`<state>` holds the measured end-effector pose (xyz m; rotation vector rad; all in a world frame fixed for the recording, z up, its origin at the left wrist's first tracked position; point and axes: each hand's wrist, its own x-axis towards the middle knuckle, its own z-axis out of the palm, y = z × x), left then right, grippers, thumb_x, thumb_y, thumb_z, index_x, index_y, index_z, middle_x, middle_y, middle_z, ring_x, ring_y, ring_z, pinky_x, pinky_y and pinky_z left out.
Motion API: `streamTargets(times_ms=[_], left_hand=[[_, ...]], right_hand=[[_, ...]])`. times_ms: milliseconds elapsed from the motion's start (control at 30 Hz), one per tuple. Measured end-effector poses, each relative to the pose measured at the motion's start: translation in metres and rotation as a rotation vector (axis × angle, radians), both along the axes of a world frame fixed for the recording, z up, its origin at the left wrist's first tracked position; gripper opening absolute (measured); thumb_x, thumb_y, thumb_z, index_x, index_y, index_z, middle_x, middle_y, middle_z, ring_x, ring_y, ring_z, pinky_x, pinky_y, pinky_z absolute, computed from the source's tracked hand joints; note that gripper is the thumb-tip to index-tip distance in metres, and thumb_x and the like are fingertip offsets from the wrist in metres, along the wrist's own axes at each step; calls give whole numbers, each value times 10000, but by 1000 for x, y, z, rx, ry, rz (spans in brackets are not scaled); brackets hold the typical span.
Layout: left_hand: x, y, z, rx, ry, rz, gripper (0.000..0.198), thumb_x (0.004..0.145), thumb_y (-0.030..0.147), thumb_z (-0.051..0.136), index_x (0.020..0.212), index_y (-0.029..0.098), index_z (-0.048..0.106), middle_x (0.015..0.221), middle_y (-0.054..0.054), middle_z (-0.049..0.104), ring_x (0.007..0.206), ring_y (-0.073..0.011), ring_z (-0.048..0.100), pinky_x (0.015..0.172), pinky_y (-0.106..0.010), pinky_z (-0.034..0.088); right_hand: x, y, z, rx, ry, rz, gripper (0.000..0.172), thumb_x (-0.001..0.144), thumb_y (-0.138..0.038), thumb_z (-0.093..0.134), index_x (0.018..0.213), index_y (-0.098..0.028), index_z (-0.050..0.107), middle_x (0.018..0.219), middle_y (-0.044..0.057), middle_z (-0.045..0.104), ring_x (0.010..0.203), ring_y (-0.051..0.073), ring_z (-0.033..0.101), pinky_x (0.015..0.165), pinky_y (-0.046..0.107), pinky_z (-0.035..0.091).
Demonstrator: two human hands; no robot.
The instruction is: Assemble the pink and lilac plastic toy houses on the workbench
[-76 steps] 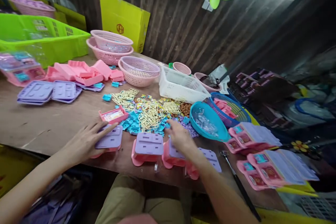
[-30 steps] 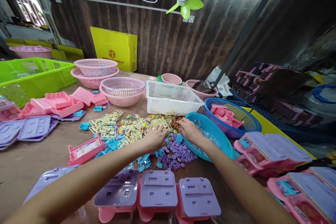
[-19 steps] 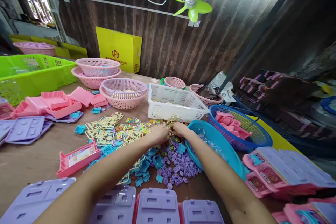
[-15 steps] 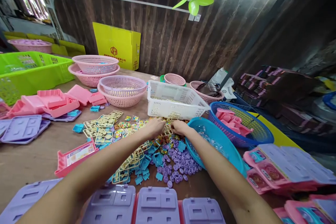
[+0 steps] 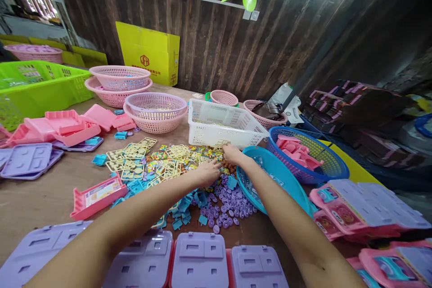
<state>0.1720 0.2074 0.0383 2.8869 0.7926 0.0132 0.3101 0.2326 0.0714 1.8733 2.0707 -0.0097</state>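
My left hand (image 5: 208, 173) is over the pile of small parts, fingers stretched out and apart, near some brown-orange pieces (image 5: 230, 168). Just beyond it, my right hand (image 5: 232, 155) is closed at the front of the white basket (image 5: 226, 135). A cream plastic parts frame (image 5: 221, 144) shows at its fingertips. More cream frames (image 5: 177, 151) lie on the pile to the left, among small yellow and multicoloured pieces. Nearer to me are purple round parts (image 5: 232, 202) and blue parts (image 5: 184, 211). Right of the pile stands a turquoise basin (image 5: 286, 189) holding clear pieces.
Purple-lidded boxes (image 5: 199, 258) line the near edge. A pink tray (image 5: 97, 195) and stacked pink trays (image 5: 67, 126) lie on the left. Pink baskets (image 5: 153, 123) stand behind them. A blue-rimmed basket (image 5: 313, 175) and pink-and-purple toy boxes (image 5: 351, 209) occupy the right.
My left hand has moved away from the cream frame, back toward me, and its fingers have spread. My right hand has shifted slightly toward the white basket.
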Motion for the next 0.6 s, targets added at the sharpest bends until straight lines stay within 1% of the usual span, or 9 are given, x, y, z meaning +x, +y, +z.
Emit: streamTargets(times_ms=[133, 200, 267, 333, 367, 433, 500, 533, 600], left_hand=[[14, 3, -6, -106, -116, -24, 195, 743, 30, 484, 687, 140, 635, 1117, -129, 606, 1146, -290, 454, 908, -417, 393], [14, 7, -6, -184, -208, -8, 173, 709, 21, 517, 635, 146, 612, 1070, -113, 625, 1124, -274, 474, 931, -401, 374], [10, 12, -4, -282, -316, 31, 121, 673, 45, 580, 617, 150, 597, 1005, -92, 640, 1052, -252, 521, 923, -372, 384], [1, 17, -2, -395, -440, 98, 60, 668, 105, 630, 645, 151, 600, 939, -73, 644, 944, -224, 567, 872, -344, 421], [-4, 21, 0, -456, -507, 142, 34, 693, 153, 633, 676, 149, 604, 900, -64, 646, 883, -208, 585, 832, -333, 443], [-14, 28, 2, -576, -650, 247, 126, 792, 257, 568, 757, 141, 603, 832, -53, 643, 790, -175, 604, 764, -310, 472], [-23, 36, 4, -687, -783, 361, 223, 875, 311, 464, 827, 128, 584, 801, -53, 637, 747, -146, 613, 722, -287, 489], [-26, 41, 5, -736, -836, 417, 242, 896, 314, 436, 849, 121, 574, 797, -55, 634, 733, -134, 615, 707, -277, 495], [-31, 50, 6, -817, -896, 523, 231, 908, 310, 446, 887, 112, 564, 804, -48, 624, 713, -119, 612, 676, -272, 506]], right_hand=[[-2, -1, 1, -108, -67, -9, 317, 876, -323, 554, 1137, -143, 549, 1164, 90, 563, 1000, 200, 575, 845, 407, 492], [-6, -3, -1, -141, -87, -8, 316, 877, -326, 553, 1138, -148, 549, 1168, 87, 562, 1013, 203, 569, 856, 417, 485], [-10, -4, -3, -157, -96, -19, 314, 878, -325, 551, 1140, -152, 548, 1170, 86, 561, 1012, 202, 570, 856, 413, 486], [-13, -4, -4, -165, -95, -39, 311, 879, -323, 550, 1143, -157, 547, 1166, 83, 563, 1003, 198, 574, 846, 405, 492], [-13, -4, -5, -167, -92, -49, 309, 880, -321, 549, 1143, -160, 546, 1165, 80, 563, 1001, 197, 575, 842, 404, 494], [-14, -5, -6, -165, -76, -65, 307, 880, -320, 549, 1142, -160, 546, 1163, 79, 565, 998, 196, 576, 839, 402, 496], [-13, -5, -6, -162, -52, -71, 305, 877, -317, 554, 1135, -153, 550, 1153, 82, 569, 993, 195, 579, 836, 397, 497], [-12, -5, -5, -160, -36, -71, 303, 875, -316, 559, 1126, -148, 554, 1143, 82, 573, 987, 194, 581, 832, 393, 498], [-10, -5, -4, -148, 5, -67, 287, 868, -319, 568, 1092, -140, 568, 1106, 76, 588, 959, 186, 590, 815, 381, 502]])
